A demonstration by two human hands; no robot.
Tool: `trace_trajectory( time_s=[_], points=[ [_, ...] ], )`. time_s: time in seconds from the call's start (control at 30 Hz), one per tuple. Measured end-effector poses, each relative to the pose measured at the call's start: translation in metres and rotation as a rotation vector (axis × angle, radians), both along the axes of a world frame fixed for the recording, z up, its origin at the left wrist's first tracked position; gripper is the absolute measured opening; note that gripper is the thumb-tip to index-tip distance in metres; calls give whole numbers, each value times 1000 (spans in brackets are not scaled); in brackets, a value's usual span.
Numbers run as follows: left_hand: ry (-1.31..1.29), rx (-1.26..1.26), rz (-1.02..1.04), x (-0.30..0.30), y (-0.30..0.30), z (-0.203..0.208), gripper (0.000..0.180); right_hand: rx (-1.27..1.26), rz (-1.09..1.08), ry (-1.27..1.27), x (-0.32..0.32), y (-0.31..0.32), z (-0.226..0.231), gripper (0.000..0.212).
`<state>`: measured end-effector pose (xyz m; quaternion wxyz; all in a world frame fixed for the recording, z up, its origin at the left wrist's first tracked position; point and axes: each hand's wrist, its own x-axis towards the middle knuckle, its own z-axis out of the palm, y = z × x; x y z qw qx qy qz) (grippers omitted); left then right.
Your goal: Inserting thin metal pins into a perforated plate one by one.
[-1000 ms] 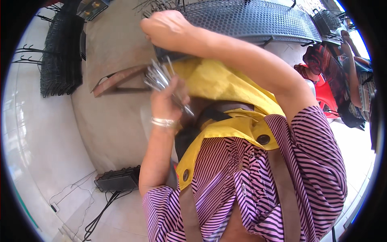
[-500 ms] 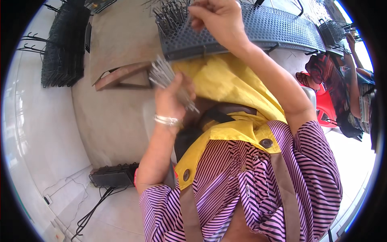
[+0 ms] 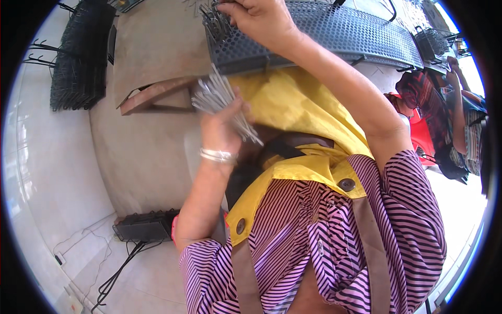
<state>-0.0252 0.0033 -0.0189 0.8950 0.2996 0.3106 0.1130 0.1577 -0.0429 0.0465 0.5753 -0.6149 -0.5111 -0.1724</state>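
Left hand: fingers grasp thin silvery metal rods, long axis far-left to near-right.
Right hand: nearer slender grey metal pieces, left-near of fingers; grip: cannot tell.

Red seat, brown angled frame.
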Motion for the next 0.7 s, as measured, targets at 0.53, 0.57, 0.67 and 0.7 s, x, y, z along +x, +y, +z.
trace_trajectory(
  time_s=[0.53, 0.57, 0.67, 0.7],
  points=[
    [-1, 23, -36, 0, 0, 3, 13, -502, 15, 169, -39, -21, -27, 23],
    [-24, 33, -30, 2, -3, 5, 19, -603, 133, 475, -46, -29, -21, 21],
    [-79, 55, -77, 3, -6, 8, 24, -657, 278, 855, -56, -39, -19, 16],
    [-109, 64, -126, 3, -6, 9, 23, -641, 280, 920, -54, -42, -20, 16]
  ],
)
